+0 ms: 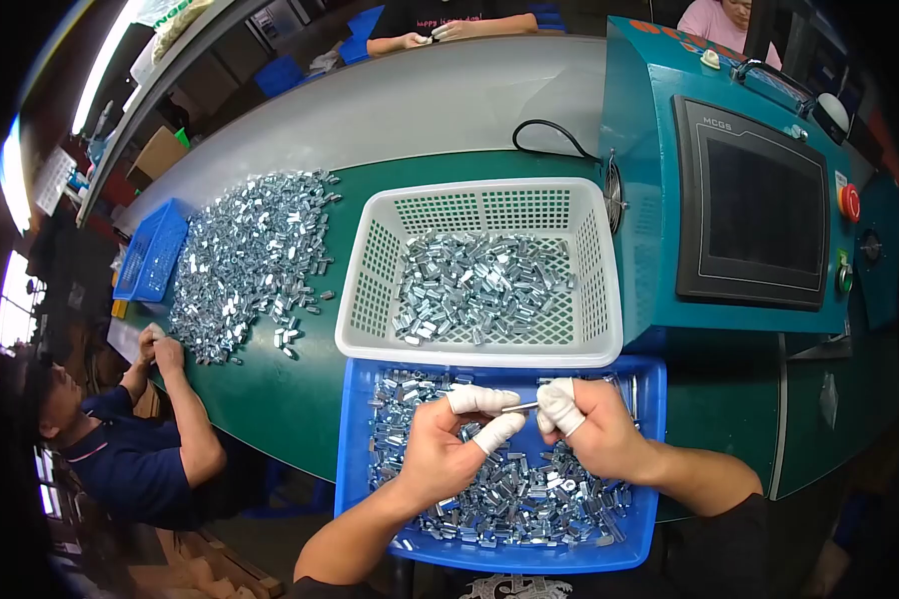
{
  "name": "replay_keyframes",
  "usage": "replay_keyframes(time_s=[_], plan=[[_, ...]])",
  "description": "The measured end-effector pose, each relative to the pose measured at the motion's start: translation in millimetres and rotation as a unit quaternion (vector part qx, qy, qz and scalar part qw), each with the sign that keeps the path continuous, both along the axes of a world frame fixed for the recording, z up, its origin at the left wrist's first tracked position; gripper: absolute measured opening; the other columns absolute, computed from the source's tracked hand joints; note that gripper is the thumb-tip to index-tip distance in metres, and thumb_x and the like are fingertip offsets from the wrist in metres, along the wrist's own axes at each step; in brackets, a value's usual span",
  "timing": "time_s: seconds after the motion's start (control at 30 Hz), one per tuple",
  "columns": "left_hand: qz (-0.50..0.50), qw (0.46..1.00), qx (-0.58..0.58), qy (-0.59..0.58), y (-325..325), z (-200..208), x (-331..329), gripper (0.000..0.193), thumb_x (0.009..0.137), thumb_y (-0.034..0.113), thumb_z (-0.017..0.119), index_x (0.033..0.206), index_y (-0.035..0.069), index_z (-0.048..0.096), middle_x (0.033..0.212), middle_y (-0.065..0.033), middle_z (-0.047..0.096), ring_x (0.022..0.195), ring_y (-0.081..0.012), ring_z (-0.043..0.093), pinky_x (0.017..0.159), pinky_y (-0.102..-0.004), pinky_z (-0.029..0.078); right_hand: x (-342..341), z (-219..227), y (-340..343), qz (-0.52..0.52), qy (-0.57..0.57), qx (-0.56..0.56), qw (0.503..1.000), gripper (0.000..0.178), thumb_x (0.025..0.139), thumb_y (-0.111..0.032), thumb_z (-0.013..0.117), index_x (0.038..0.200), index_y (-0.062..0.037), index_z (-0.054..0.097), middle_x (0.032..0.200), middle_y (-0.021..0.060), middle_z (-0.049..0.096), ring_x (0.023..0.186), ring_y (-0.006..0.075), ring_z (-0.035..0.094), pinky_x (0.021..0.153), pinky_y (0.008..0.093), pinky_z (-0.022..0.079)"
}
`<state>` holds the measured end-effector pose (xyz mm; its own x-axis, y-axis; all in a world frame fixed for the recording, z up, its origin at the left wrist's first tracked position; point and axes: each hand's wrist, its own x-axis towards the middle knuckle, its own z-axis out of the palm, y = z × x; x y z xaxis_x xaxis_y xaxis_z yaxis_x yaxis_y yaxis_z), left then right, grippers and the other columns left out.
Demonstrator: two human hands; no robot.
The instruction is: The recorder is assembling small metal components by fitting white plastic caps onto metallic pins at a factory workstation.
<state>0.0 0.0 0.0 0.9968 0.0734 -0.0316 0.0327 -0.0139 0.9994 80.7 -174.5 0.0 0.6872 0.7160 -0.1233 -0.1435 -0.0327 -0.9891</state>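
My left hand and my right hand meet above a blue tray. White coverings wrap the thumb and forefinger of each hand. Between the fingertips lies a thin, dark metallic rod. The right thumb and forefinger pinch one end of it, and the left fingertips close about the other. Whether a small part sits on the rod is too small to tell. Below my hands, the tray holds many loose, shiny hexagonal metal pieces, which look like long nuts.
Beyond the tray, a white perforated basket holds more metal pieces. A large heap of them lies to the left beside a smaller blue basket. A teal machine with a screen stands right. Co-workers sit left and across the table.
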Motion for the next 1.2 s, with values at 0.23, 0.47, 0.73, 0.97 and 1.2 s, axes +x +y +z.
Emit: replay_keyframes(time_s=[0.23, 0.47, 0.73, 0.97, 1.2], plan=[[0.057, 0.996, -0.032, -0.053, -2, 7, 4, 0.024, 0.082, -0.004, 0.063, 0.105, -0.002, 0.059, 0.100, -0.0086, 0.062, 0.091, -0.0142, 0.061, 0.080, -0.0273, 0.050, -2, 6, -3, -0.093, -0.035, 0.020, 0.995, 0.040, 0.097, -0.032, 0.041, 0.066, -0.0072, 0.050, 0.057, 0.0000, 0.052, 0.048, 0.0034, 0.039, 0.046, 0.0192, 0.031], [-0.003, 0.998, 0.056, -0.038, 2, 8, 2, 0.018, 0.081, -0.002, 0.065, 0.099, -0.002, 0.063, 0.096, -0.0105, 0.064, 0.089, -0.0144, 0.062, 0.080, -0.0275, 0.050, -1, 1, -2, -0.046, -0.055, 0.000, 0.997, 0.038, 0.097, -0.029, 0.041, 0.067, -0.0070, 0.050, 0.058, 0.0007, 0.053, 0.048, 0.0037, 0.040, 0.045, 0.0194, 0.032], [0.018, 0.987, 0.086, -0.133, -2, 4, 5, 0.017, 0.076, -0.004, 0.069, 0.092, -0.001, 0.064, 0.089, -0.0119, 0.066, 0.080, -0.0193, 0.063, 0.073, -0.0289, 0.050, 1, 1, -2, -0.010, -0.043, -0.013, 0.999, 0.035, 0.097, -0.025, 0.041, 0.068, -0.0074, 0.051, 0.059, 0.0012, 0.055, 0.047, 0.0039, 0.041, 0.044, 0.0194, 0.033], [0.039, 0.956, 0.198, -0.215, -5, 3, 7, 0.018, 0.071, -0.005, 0.071, 0.088, 0.000, 0.065, 0.082, -0.0114, 0.066, 0.072, -0.0203, 0.063, 0.064, -0.0293, 0.049, 4, 5, -4, 0.018, 0.021, -0.015, 1.000, 0.037, 0.097, -0.026, 0.039, 0.067, -0.0077, 0.049, 0.058, 0.0025, 0.055, 0.045, 0.0044, 0.040, 0.044, 0.0197, 0.033], [0.043, 0.943, 0.211, -0.255, -5, -2, 8, 0.022, 0.071, -0.005, 0.071, 0.091, 0.000, 0.065, 0.080, -0.0107, 0.065, 0.069, -0.0215, 0.061, 0.061, -0.0293, 0.047, 4, 5, -5, 0.022, 0.034, -0.024, 0.999, 0.040, 0.098, -0.026, 0.040, 0.065, -0.0066, 0.050, 0.056, 0.0018, 0.054, 0.045, 0.0047, 0.040, 0.044, 0.0205, 0.032]])
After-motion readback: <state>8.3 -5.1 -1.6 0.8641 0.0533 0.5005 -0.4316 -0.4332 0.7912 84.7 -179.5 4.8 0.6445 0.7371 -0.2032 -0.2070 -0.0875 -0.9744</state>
